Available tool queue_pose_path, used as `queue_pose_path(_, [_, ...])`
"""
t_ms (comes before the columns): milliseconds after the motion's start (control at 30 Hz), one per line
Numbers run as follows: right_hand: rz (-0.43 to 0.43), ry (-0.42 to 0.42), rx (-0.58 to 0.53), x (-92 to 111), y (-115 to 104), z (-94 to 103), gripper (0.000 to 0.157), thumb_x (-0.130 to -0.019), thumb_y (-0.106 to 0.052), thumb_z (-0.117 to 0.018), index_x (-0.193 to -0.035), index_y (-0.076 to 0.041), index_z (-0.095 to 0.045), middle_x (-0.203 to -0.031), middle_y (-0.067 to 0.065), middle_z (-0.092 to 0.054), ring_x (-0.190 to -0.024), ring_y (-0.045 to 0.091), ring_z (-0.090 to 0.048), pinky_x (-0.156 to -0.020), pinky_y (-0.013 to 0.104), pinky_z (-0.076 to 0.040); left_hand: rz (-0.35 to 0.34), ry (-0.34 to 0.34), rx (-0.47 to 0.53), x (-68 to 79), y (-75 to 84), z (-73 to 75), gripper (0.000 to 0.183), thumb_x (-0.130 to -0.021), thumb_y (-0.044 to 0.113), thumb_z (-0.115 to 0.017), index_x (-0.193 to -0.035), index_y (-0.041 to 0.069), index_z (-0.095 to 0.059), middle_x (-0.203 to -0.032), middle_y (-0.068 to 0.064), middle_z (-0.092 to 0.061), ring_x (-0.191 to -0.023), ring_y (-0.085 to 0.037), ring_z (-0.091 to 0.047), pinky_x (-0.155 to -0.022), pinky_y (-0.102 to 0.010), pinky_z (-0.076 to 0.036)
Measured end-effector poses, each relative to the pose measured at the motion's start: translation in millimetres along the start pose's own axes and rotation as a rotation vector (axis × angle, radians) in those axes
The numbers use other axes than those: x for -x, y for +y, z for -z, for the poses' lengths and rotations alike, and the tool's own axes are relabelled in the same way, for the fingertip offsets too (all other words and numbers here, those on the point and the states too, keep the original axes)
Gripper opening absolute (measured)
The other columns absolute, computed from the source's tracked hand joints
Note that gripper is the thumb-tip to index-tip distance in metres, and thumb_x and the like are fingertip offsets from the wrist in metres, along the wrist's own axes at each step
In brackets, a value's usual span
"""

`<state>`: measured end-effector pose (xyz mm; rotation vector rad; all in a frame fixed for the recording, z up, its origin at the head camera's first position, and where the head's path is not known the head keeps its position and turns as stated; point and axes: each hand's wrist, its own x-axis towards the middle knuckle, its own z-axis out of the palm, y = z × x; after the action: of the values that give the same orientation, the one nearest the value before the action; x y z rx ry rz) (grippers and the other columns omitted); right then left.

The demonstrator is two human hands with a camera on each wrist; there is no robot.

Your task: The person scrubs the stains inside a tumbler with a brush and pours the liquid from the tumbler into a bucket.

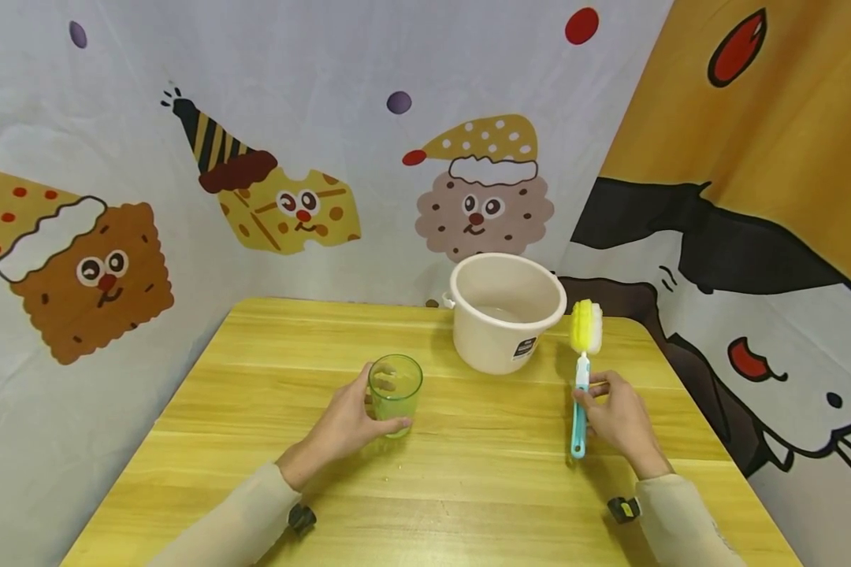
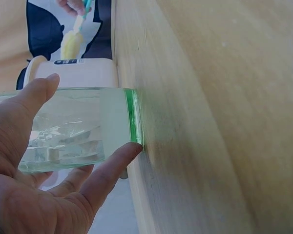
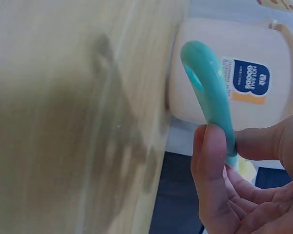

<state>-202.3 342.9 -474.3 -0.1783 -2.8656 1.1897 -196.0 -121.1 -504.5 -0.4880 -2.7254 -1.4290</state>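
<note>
A clear green drinking glass (image 1: 395,394) is upright near the middle of the table, its base at or very close to the tabletop. My left hand (image 1: 343,421) holds it from the left, thumb on the near side and fingers round the far side. In the left wrist view, the glass (image 2: 73,129) lies between thumb and fingers. On the right, my right hand (image 1: 620,417) pinches the turquoise handle of a bottle brush (image 1: 579,417), with its yellow and white sponge head pointing away. The right wrist view shows the handle's looped end (image 3: 205,73) between thumb and fingers, above the table.
A cream plastic bucket (image 1: 492,346) with a dark label stands at the back, between glass and brush. Behind the wooden table (image 1: 454,488) hangs a curtain printed with cartoons (image 1: 326,94). Small droplets dot the wood near the glass.
</note>
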Motion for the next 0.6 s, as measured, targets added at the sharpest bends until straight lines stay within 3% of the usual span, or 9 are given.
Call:
queue_pose_path(267, [0.035,0.056,-0.013,8,-13,3.9,0.047,-0.117,-0.022,-0.072,-0.150,0.008,-0.059,-0.135,0.034,-0.071,-0.082,0.019,-0.080,-0.067,0.041,-0.073,0.013,-0.002,0.001,0.2,-1.2,-0.9,0.096,-0.089,0.036,-0.106,-0.167,0.021,-0.052,-0.146,-0.012,-0.080,-0.127,-0.038,-0.082,-0.107,-0.058,-0.069])
queue_pose_path(600, [0.126,0.151,-0.002,19,-26,5.8,0.047,-0.115,-0.020,-0.076,-0.152,0.006,-0.060,-0.131,0.031,-0.075,-0.081,0.016,-0.078,-0.060,0.026,-0.067,0.010,-0.003,0.007,0.2,-2.3,-0.7,0.097,-0.088,0.038,-0.106,-0.167,0.020,-0.053,-0.146,-0.011,-0.080,-0.128,-0.038,-0.081,-0.107,-0.057,-0.070])
